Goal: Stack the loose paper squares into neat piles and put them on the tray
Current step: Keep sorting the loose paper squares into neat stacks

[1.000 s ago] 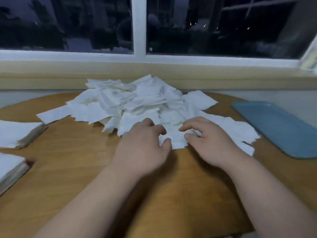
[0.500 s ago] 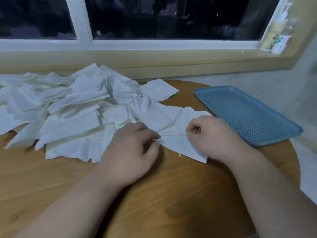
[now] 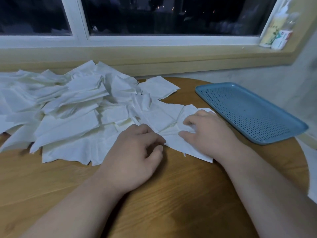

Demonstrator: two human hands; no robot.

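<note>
Head view: the only view, looking down on the table from above the two forearms.
Left hand (image 3: pixel 135 152): half closed, knuckles up. The fingers are curled, and the forefinger and thumb meet at the near left edge of a paper square (image 3: pixel 178 145) and pinch it. The heel of the hand rests on the table (image 3: pixel 154 200).
Right hand (image 3: pixel 209 133): lies on top of the same paper square, fingers bent. The fingertips and the stretched thumb gather the sheet, so it shows creases between the two hands. How firm this hold is, I cannot tell.
Paper square: flat on the wood at the right end of the paper, its far right corner just beside the tray but not on it.
Heap of paper squares (image 3: pixel 68 109): a loose, disordered mound, many sheets overlapping, over the left and middle of the table and past the left border.
Tray (image 3: pixel 248 114): blue, perforated bottom, at the right edge of the table, with no paper on it.
Sill (image 3: pixel 154 55): pale wood, behind the table under a dark window (image 3: pixel 171 14). Some cartons (image 3: pixel 277 33) stand at its right end, too blurred to read.
</note>
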